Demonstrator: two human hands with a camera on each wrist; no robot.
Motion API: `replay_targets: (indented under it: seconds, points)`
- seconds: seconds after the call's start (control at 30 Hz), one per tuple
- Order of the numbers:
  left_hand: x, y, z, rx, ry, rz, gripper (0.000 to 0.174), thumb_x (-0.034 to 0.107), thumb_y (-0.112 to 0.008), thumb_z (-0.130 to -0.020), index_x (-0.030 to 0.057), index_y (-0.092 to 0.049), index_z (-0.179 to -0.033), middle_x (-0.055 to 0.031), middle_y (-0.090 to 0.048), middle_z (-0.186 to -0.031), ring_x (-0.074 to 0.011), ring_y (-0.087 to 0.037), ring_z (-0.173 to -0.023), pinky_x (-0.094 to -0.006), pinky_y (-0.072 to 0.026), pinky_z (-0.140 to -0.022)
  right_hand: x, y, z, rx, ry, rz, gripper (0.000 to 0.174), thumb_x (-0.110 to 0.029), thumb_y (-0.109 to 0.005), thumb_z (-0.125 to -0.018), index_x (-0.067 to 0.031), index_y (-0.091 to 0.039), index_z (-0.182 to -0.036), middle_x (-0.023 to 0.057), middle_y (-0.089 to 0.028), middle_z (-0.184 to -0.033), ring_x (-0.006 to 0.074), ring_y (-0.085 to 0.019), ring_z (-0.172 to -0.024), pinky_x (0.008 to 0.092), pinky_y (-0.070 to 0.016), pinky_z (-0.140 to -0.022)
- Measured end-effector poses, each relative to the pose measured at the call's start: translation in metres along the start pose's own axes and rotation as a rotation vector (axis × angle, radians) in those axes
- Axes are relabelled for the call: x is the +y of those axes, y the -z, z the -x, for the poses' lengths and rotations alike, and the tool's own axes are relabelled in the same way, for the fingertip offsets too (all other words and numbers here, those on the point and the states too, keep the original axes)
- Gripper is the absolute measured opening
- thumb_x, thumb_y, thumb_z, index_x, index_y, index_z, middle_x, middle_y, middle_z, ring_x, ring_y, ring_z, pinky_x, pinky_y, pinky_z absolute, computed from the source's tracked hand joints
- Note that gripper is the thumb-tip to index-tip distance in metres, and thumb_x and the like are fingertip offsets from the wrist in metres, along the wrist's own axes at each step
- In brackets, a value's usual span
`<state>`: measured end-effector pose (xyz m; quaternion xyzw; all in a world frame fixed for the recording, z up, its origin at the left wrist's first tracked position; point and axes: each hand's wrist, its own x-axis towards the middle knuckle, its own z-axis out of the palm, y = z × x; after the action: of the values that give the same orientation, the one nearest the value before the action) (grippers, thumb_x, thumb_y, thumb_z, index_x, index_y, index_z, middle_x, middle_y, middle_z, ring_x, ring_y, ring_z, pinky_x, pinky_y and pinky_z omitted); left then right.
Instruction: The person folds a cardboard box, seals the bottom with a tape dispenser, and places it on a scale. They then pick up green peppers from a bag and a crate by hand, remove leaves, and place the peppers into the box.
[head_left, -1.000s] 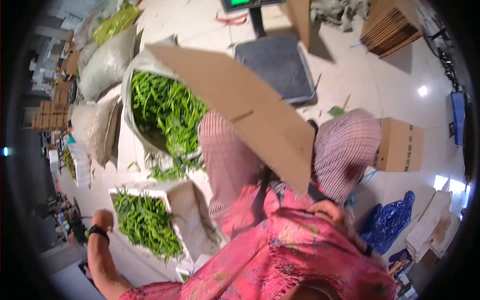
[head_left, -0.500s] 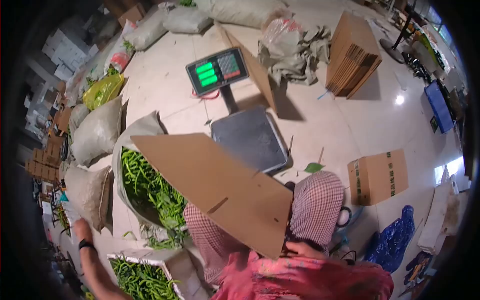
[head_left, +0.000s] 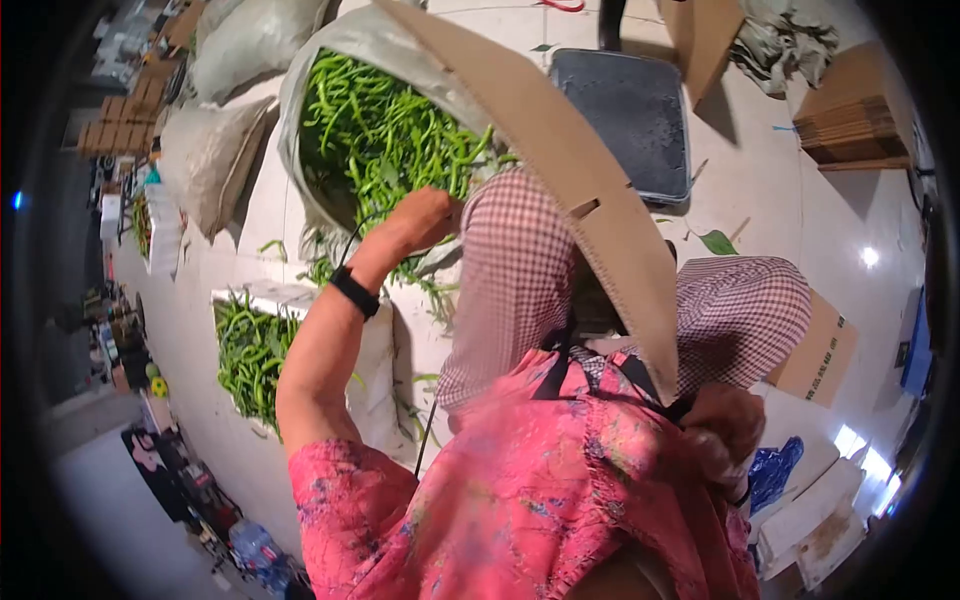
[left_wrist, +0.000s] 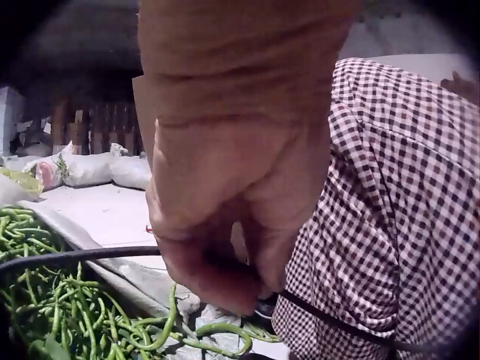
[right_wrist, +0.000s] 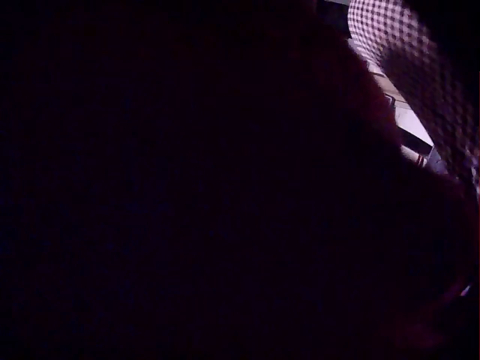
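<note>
My left hand (head_left: 425, 215) is between the sack (head_left: 292, 125) of green peppers (head_left: 385, 130) and a checked trouser knee (head_left: 510, 215). Seen from the left wrist, that hand (left_wrist: 232, 172) has curled fingers around a thin black cable (left_wrist: 90, 255), which emerges on both sides. A flat cardboard piece (head_left: 540, 115) leans slantwise between the knees. Blurred and partly shaded, my right hand (head_left: 725, 425) is at the lap beside the cardboard's lower end; its grip is unclear. The right wrist view is mostly dark.
A white foam box (head_left: 375, 365) with peppers stands below the sack. Beyond the cardboard is a black scale platform (head_left: 625, 125). Full sacks (head_left: 205, 165) lie at left; a carton (head_left: 815, 355) and stacked flat cardboard (head_left: 860, 120) are at right.
My left hand has swung inward from the far left to the knee beside the pepper sack. The cardboard stays between the knees, while the head view has shifted. The right hand is now more visible.
</note>
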<state>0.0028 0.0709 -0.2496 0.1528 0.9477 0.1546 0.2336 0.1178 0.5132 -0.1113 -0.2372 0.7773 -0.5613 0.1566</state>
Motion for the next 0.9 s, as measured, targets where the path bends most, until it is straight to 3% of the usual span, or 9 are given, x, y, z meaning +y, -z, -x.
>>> replay_targets:
  seconds: [0.07,0.13,0.2,0.3,0.43,0.6,0.73,0.8,0.9]
  points:
    - [-0.012,-0.002,0.0,-0.075,0.001,-0.11,0.022,0.019,-0.06,-0.08,-0.0004,-0.066,-0.09,-0.023,-0.065,-0.081,-0.039,-0.063,-0.076,-0.0439,-0.0514,-0.069,-0.002,-0.009,-0.008,0.25,0.07,-0.146,0.032,-0.029,-0.076,-0.069,-0.004,-0.064,-0.084,0.0068,-0.06,-0.061,0.0211,-0.058,-0.053,0.0313,-0.0427,-0.047]
    - [-0.023,0.0,0.006,-0.06,0.043,-0.08,0.027,0.015,-0.062,-0.078,0.0008,-0.066,-0.1,-0.0208,-0.067,-0.085,-0.0365,-0.064,-0.08,-0.0417,-0.0526,-0.072,-0.014,-0.002,-0.026,0.116,0.07,0.031,0.04,-0.03,-0.078,-0.069,0.0001,-0.062,-0.092,0.0139,-0.065,-0.079,0.0254,-0.062,-0.066,0.0328,-0.048,-0.056]
    - [-0.019,0.012,0.011,-0.058,0.072,-0.11,0.029,0.01,-0.064,-0.078,0.0021,-0.065,-0.105,-0.0171,-0.069,-0.091,-0.0331,-0.066,-0.085,-0.0387,-0.0534,-0.075,-0.025,-0.012,-0.048,0.123,0.084,0.352,0.051,-0.023,-0.075,-0.066,0.0051,-0.057,-0.105,0.0191,-0.059,-0.103,0.033,-0.06,-0.094,0.0404,-0.0478,-0.081]
    - [-0.016,0.034,0.011,0.245,0.118,0.281,0.027,0.009,-0.065,-0.083,0.0016,-0.064,-0.108,-0.0118,-0.069,-0.088,-0.017,-0.067,-0.081,-0.0293,-0.0527,-0.074,-0.024,-0.025,-0.086,0.084,0.233,0.542,0.064,-0.015,-0.079,-0.063,0.0055,-0.052,-0.118,0.0253,-0.05,-0.124,0.0381,-0.055,-0.104,0.0417,-0.046,-0.089]
    - [0.006,0.075,-0.006,0.585,0.158,0.976,0.043,0.028,-0.063,-0.092,0.002,-0.055,-0.126,-0.0134,-0.063,-0.113,-0.02,-0.062,-0.096,-0.0303,-0.0541,-0.07,-0.017,-0.028,-0.113,-0.041,0.203,0.568,0.072,-0.019,-0.078,-0.066,0.006,-0.046,-0.126,0.0268,-0.047,-0.127,0.0426,-0.051,-0.11,0.0464,-0.0429,-0.094]
    - [0.025,0.131,-0.044,0.928,0.06,0.98,0.087,0.05,-0.059,-0.089,0.0025,-0.018,-0.148,-0.02,-0.026,-0.15,-0.0284,-0.041,-0.13,-0.0401,-0.0399,-0.102,-0.007,-0.005,-0.122,-0.149,0.163,0.527,0.088,-0.042,-0.076,-0.067,0.0035,-0.042,-0.133,0.0224,-0.047,-0.131,0.0365,-0.051,-0.117,0.0422,-0.0436,-0.097]
    - [0.011,0.153,-0.103,0.944,0.078,0.925,0.11,0.056,-0.069,-0.078,0.0022,-0.006,-0.15,-0.0203,-0.022,-0.151,-0.0301,-0.038,-0.13,-0.0423,-0.0399,-0.1,-0.001,0.027,-0.122,-0.206,-0.149,0.401,0.101,-0.052,-0.077,-0.061,-0.0076,-0.037,-0.142,0.0144,-0.041,-0.14,0.03,-0.05,-0.118,0.0419,-0.0452,-0.093]
    - [0.025,0.163,-0.118,0.828,-0.053,1.107,0.107,0.055,-0.07,-0.078,0.0054,-0.008,-0.15,-0.0165,-0.027,-0.149,-0.0259,-0.04,-0.127,-0.0404,-0.0416,-0.096,-0.007,0.042,-0.122,-0.106,-0.329,0.198,0.101,-0.059,-0.071,-0.064,-0.006,-0.036,-0.142,0.0134,-0.043,-0.138,0.029,-0.05,-0.118,0.041,-0.0444,-0.093]
    - [0.042,0.17,-0.134,0.836,-0.107,1.246,0.099,0.046,-0.073,-0.08,0.0126,-0.012,-0.151,-0.0111,-0.034,-0.145,-0.019,-0.043,-0.123,-0.0374,-0.0442,-0.09,0.007,0.064,-0.121,-0.108,-0.303,0.104,0.081,-0.047,-0.065,-0.075,-0.0046,-0.038,-0.14,0.0135,-0.047,-0.132,0.0262,-0.051,-0.113,0.0362,-0.0448,-0.093]
